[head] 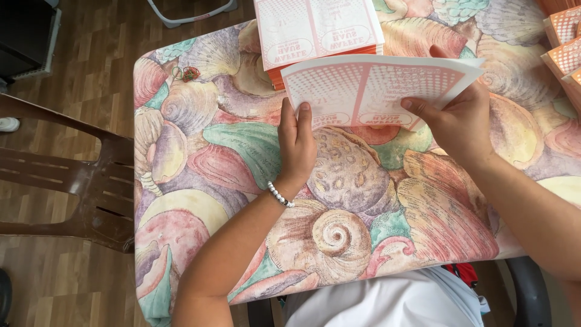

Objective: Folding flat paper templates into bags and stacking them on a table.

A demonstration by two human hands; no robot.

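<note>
Seashell-print tablecloth (pixel 242 151) covers everything. Upper middle of the frame, a flat pink-and-white printed sheet (pixel 369 88) runs long side left-to-right; left hand (pixel 296 142) pinches its lower left edge, right hand (pixel 460 118) grips the right end. Stack of the same sheets (pixel 315 27) sits just behind.

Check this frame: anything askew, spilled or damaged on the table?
Nothing spilled or damaged. The flat printed sheet held by the left hand and right hand sits tilted against the squared stack of sheets behind it. A small tangle of rubber bands lies loose near the far left corner of the shell-patterned tablecloth.
</note>
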